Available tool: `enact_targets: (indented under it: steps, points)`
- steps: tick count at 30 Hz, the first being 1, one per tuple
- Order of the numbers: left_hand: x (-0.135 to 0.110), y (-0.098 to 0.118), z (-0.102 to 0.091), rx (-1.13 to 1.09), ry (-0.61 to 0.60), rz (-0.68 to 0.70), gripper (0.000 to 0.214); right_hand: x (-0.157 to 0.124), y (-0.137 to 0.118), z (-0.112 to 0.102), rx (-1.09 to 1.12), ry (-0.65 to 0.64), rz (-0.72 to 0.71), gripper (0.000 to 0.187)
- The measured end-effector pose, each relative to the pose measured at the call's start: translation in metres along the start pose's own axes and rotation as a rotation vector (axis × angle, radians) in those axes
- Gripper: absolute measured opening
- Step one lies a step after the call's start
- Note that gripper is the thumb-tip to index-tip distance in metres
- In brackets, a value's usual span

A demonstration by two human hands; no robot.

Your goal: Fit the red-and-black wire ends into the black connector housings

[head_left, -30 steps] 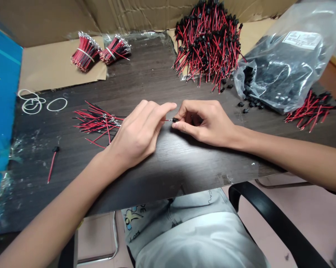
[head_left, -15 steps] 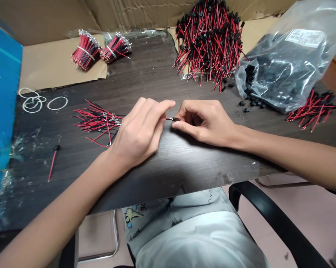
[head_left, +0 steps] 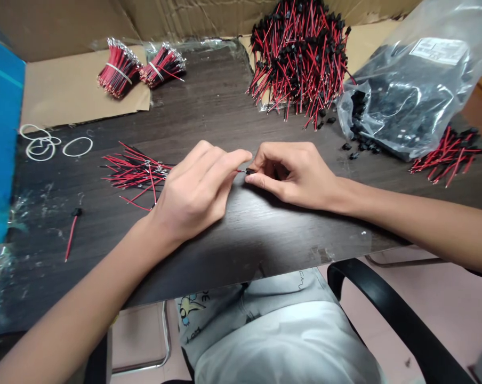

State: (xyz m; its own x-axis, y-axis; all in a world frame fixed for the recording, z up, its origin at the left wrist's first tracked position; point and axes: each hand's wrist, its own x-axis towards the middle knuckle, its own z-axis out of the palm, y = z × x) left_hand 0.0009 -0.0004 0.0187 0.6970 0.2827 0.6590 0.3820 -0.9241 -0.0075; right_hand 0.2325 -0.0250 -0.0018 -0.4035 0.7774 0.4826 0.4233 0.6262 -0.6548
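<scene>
Here, left of the clear plastic bag [head_left: 412, 104] and nearer to us, we have a thin red wire [head_left: 241, 171] and a small black connector [head_left: 249, 171] end to end — whether the wire's silvery tip sits inside, we cannot tell. Our left hand [head_left: 197, 184] pinches the wire, its grip partly hidden, and our right hand [head_left: 297, 173] grasps the connector. Loose connectors [head_left: 364, 143] lie at the bag's mouth on the dark surface [head_left: 265, 240]; a big heap of wired connectors [head_left: 300, 58] stands just left of the bag, and a smaller pile [head_left: 449, 154] lies by its lower right edge. Well left of the bag we see loose wires [head_left: 135, 170], two banded bundles [head_left: 118, 69] and, farthest from it, white rubber bands [head_left: 41, 149] and a lone wired piece [head_left: 71, 234].
</scene>
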Motion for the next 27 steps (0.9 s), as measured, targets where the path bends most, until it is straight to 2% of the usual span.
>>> enact_targets:
  steps: [4, 9, 15, 21, 27]
  points:
    - [0.0004, 0.0025, 0.0015, -0.019, 0.022, 0.029, 0.024, 0.0002, 0.0001, 0.0005, -0.014, 0.007, -0.017, 0.045]
    - [-0.0021, 0.0035, 0.0037, -0.037, -0.02, -0.017, 0.024, -0.0008, -0.0004, 0.0015, -0.062, 0.012, -0.046, 0.048]
    - [-0.0024, 0.0064, 0.0042, -0.084, 0.01, -0.024, 0.021, -0.0028, 0.0016, 0.0018, -0.08, -0.007, -0.105, 0.045]
    - [-0.0046, 0.0074, 0.0072, -0.066, -0.044, -0.03, 0.02, -0.0027, 0.0032, 0.0009, -0.091, -0.053, -0.105, 0.042]
    - [-0.0041, 0.0066, 0.0093, -0.066, -0.025, -0.031, 0.022, -0.001, 0.0031, 0.0014, -0.067, -0.055, -0.089, 0.043]
